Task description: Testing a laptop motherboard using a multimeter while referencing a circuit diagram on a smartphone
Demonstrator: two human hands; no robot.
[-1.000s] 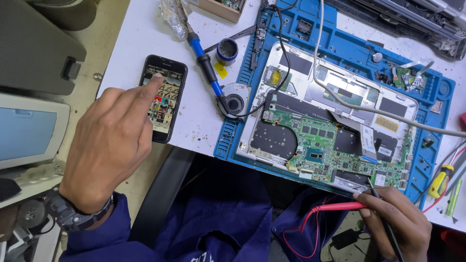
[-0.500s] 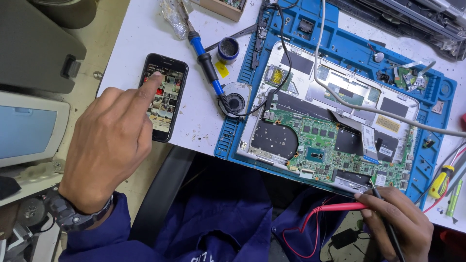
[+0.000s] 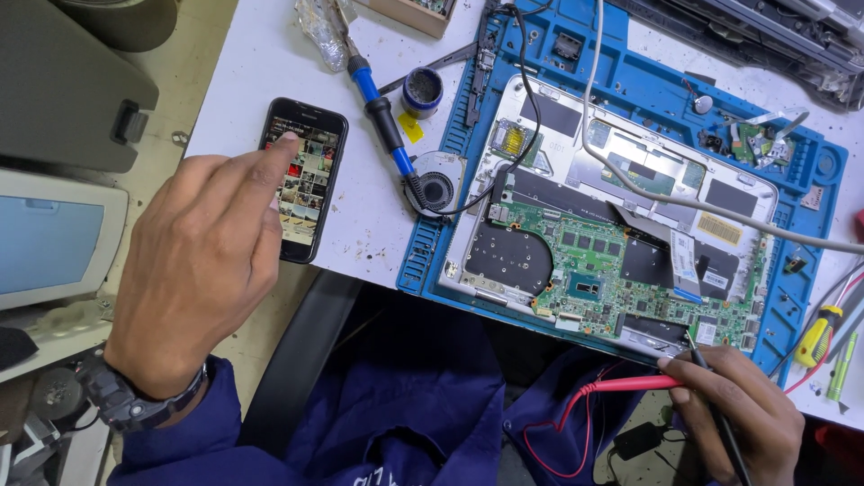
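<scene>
Nearest the camera, the right hand (image 3: 733, 409) sits at the lower right edge of the bench, fingers pinched around 2 meter probes held like pens: a red probe (image 3: 630, 384) lying roughly flat with its lead looping down toward the lap, and a black probe (image 3: 715, 400) whose tip points up and away onto the near edge of the green circuit board (image 3: 621, 283). The wrist is bent upward and the hand rests low, just below the board, so the board lies directly ahead of this grip. On the other side, the left hand (image 3: 202, 270) is stretched forward over the table edge, palm down, a dark watch (image 3: 126, 400) on the wrist; it grasps nothing, the other fingers loosely curled, and its index fingertip touches the upper part of the screen of a black phone (image 3: 303, 180). The phone lies flat on the white table (image 3: 243, 81), its long axis running away from the person, just past the fingertip, and the left hand is by far the nearer one to it. Beyond, an opened laptop (image 3: 630, 171) rests on a blue mat (image 3: 666, 81), with a small round fan (image 3: 438, 184) at its left edge, a blue-handled soldering iron (image 3: 382, 112) lying diagonally between phone and mat, and a small round tin (image 3: 421, 88) farther back.
</scene>
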